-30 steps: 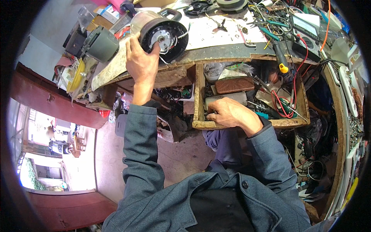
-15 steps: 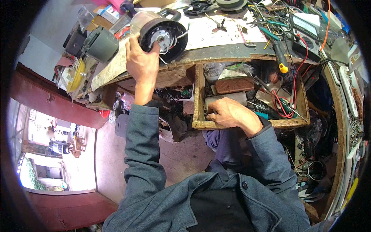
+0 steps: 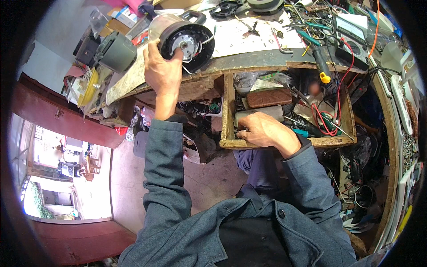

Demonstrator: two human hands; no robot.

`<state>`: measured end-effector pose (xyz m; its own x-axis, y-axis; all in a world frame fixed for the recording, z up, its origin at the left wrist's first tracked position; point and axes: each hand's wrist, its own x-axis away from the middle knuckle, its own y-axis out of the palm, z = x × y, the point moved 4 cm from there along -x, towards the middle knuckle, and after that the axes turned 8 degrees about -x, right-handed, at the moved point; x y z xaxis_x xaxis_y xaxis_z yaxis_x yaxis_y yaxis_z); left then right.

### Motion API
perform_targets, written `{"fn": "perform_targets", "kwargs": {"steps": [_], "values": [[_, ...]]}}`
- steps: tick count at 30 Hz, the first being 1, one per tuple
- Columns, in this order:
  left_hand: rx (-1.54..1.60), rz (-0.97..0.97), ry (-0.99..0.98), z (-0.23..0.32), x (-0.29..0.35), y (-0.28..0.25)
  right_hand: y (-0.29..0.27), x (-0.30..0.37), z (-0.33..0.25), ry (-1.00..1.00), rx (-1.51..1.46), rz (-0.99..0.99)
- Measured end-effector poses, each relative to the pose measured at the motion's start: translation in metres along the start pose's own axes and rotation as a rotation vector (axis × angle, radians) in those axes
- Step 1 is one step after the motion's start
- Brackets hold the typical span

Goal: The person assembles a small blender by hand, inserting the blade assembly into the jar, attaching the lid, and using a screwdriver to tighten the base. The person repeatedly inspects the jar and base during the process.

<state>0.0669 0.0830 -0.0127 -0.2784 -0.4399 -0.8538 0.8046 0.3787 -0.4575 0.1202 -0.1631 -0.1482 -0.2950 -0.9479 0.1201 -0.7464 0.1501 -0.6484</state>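
Note:
On the bench's front edge a clear appliance jug (image 3: pixel 165 23) lies tilted. Its black underside (image 3: pixel 201 55) faces me, with a metal disc and loose wires in it. My left hand (image 3: pixel 163 69) grips its lower left rim, thumb against the inside. Farther right, my right hand (image 3: pixel 261 130) reaches into the front left corner of the pulled-out wooden drawer (image 3: pixel 284 143). Its fingers are curled down and the tips are hidden, so what they hold cannot be made out. Beside that hand lie a grey cylinder (image 3: pixel 267 113) and a brown oblong case (image 3: pixel 269 99).
A yellow-and-black screwdriver (image 3: pixel 321 66) overhangs the bench edge above the drawer. Pliers (image 3: pixel 309 37), a meter (image 3: pixel 352 46) and tangled wires crowd the bench's right side. A blade piece (image 3: pixel 252 29) lies on the white paper (image 3: pixel 229 42). A grey container (image 3: pixel 116 52) stands at left.
The view has shifted very slightly. My left hand and the jug keep their hold and place, and my right hand stays in the drawer corner with hardly any movement.

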Motion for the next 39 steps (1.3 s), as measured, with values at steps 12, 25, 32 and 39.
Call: {"fn": "perform_targets", "kwargs": {"steps": [12,25,32,39], "values": [[0.0,0.017,0.017,-0.001,0.002,0.0,0.002,0.001,0.002,-0.059,-0.023,0.047],[0.53,-0.129,0.151,-0.043,-0.046,0.019,0.006,-0.002,0.003,-0.052,-0.002,0.026],[0.916,-0.447,-0.084,-0.049,-0.063,0.056,0.008,-0.001,0.006,-0.044,-0.027,0.048],[0.763,-0.356,-0.347,-0.115,-0.112,0.142,0.018,-0.007,0.007,-0.067,-0.039,0.09]]}}
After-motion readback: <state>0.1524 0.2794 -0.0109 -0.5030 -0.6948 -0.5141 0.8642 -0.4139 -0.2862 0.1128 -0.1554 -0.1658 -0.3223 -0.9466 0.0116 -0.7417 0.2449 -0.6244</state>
